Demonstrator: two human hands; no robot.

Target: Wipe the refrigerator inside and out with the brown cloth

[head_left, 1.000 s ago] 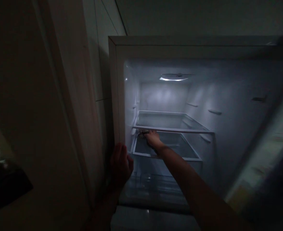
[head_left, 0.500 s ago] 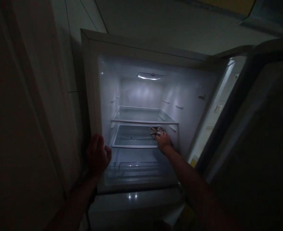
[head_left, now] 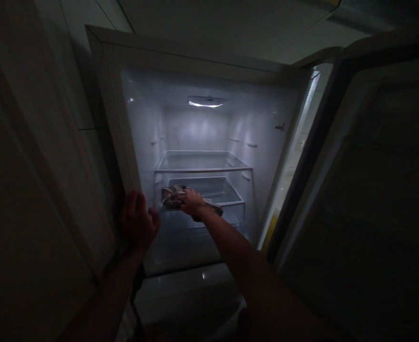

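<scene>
One cloth (head_left: 170, 194), right hand (head_left: 192, 203), lower shelf (head_left: 214, 190), open door (head_left: 373, 190)

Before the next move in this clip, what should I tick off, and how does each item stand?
1. Grip: right hand closed on the cloth: ok.
2. Contact: cloth lies at the lower shelf front left: ok.
3. Brace: left hand grips the fridge frame: ok.
4. Access: door open wide: ok.
5. Lighting: interior light on: ok.
6. Marks on the shelf surface: cannot tell, too dim.
</scene>
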